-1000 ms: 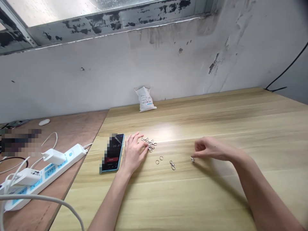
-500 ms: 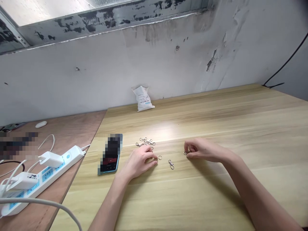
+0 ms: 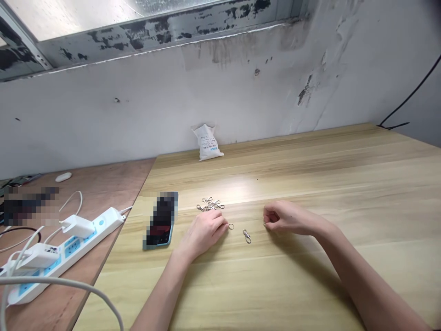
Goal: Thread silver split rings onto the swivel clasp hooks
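Note:
Fingers pinched together, my left hand (image 3: 206, 231) rests on the table with its fingertips at the edge of a small metal split ring (image 3: 231, 226). My right hand (image 3: 280, 216) pinches another small metal ring (image 3: 264, 224) between thumb and fingertips; most of it is hidden. Between the hands, a silver swivel clasp (image 3: 247, 236) lies flat on the wood, apart from both. Just beyond my left hand is a small pile of silver clasps (image 3: 211, 205), several of them overlapping.
A phone (image 3: 161, 220) lies left of my left hand. The white packet (image 3: 208, 143) leans on the wall at the table's back. On the brown table at left sits a power strip (image 3: 110, 219) with plugged-in chargers and a loose cable (image 3: 79, 284).
The fingers of my left hand have closed together at the ring's edge. My right hand keeps its pinch, and its ring shows less. The view has shifted slightly.

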A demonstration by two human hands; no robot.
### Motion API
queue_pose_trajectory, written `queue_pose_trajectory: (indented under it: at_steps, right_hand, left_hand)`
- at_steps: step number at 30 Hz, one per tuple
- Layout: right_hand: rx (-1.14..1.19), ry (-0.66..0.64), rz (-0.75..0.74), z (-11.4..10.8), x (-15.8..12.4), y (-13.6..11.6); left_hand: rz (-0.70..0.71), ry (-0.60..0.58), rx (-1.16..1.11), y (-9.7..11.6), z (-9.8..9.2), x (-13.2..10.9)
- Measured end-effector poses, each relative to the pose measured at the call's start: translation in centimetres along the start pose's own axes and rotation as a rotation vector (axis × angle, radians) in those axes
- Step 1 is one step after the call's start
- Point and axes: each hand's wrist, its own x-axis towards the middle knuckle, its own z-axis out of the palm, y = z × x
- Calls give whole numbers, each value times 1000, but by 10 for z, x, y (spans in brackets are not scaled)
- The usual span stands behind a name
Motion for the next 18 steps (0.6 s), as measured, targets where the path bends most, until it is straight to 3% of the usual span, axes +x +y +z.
queue_pose_trajectory:
  at_steps: [4, 11, 18]
  right_hand:
    - [-79, 54, -16, 3, 1, -9]
    - [-120, 38, -16, 6, 0, -20]
    - [-181, 91, -94, 13, 4, -19]
  left_hand:
    - [-71, 23, -148, 2, -2, -1]
    - [-190, 17, -467, 5, -4, -1]
    - [-195, 15, -490, 6, -4, 1]
